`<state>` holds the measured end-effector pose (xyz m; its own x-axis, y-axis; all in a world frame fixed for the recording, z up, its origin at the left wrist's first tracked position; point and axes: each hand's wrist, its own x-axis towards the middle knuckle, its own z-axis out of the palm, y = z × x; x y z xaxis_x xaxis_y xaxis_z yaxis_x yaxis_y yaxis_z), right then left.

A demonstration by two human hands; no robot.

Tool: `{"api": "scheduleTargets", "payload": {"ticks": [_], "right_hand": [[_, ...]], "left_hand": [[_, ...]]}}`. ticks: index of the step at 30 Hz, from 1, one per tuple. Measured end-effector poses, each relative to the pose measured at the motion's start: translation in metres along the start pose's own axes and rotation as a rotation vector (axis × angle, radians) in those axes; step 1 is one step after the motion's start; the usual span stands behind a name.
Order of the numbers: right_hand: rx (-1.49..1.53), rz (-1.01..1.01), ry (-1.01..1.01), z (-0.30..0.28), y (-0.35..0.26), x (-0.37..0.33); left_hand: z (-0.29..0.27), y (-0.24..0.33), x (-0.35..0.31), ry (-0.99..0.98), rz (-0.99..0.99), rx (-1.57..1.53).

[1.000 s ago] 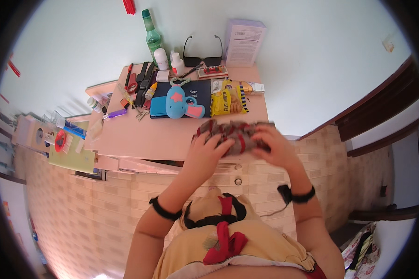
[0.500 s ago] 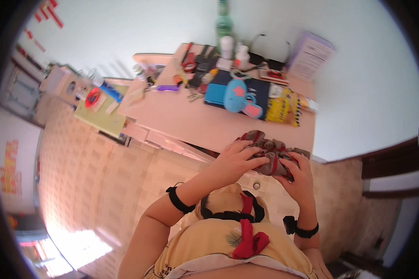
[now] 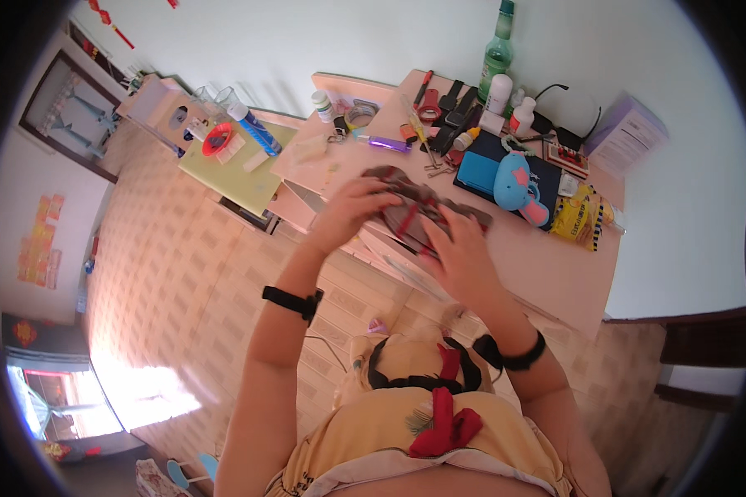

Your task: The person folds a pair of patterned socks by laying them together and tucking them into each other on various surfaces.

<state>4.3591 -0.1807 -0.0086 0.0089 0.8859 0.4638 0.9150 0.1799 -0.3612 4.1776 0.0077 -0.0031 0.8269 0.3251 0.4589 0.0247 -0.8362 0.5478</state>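
A bunched grey-brown cloth with red stripes (image 3: 408, 217) is between my hands over the front part of the pink desk (image 3: 547, 269). My left hand (image 3: 350, 214) grips its left end, fingers bent over the top. On the right side my right hand (image 3: 464, 255) holds it, with fingers laid across it and the thumb at the near edge. Whether the cloth touches the desktop I cannot tell. Just beyond it lie a purple tube-like item (image 3: 387, 144) and some keys (image 3: 439, 164).
A blue plush pouch (image 3: 514, 186), a yellow packet (image 3: 576, 217), watches (image 3: 456, 116), a green bottle (image 3: 497, 62) and a white-lilac box (image 3: 626, 137) crowd the desk's back. An open drawer (image 3: 406, 269) juts below its front edge. Left stands a yellow-green table (image 3: 249, 184).
Both hands have carried the cloth leftward along the desk, from its right front corner to near the drawer. My view has also shifted left.
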Motion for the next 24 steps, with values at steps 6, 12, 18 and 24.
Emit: {"api": "scheduleTargets", "payload": {"ticks": [6, 12, 18, 24], "right_hand": [[-0.034, -0.023, 0.011, 0.029, -0.006, 0.039], [0.115, -0.004, -0.034, 0.004, 0.005, 0.014], [0.068, 0.047, -0.105, -0.077, 0.033, -0.061], [0.073, 0.332, -0.084, -0.156, 0.064, -0.149]], "left_hand": [[-0.016, -0.010, -0.006, 0.125, -0.158, 0.126], [0.001, 0.009, -0.010, 0.068, -0.115, 0.211], [0.065, 0.075, -0.002, -0.045, 0.053, 0.204], [0.143, 0.132, 0.039, -0.154, 0.314, 0.077]]}}
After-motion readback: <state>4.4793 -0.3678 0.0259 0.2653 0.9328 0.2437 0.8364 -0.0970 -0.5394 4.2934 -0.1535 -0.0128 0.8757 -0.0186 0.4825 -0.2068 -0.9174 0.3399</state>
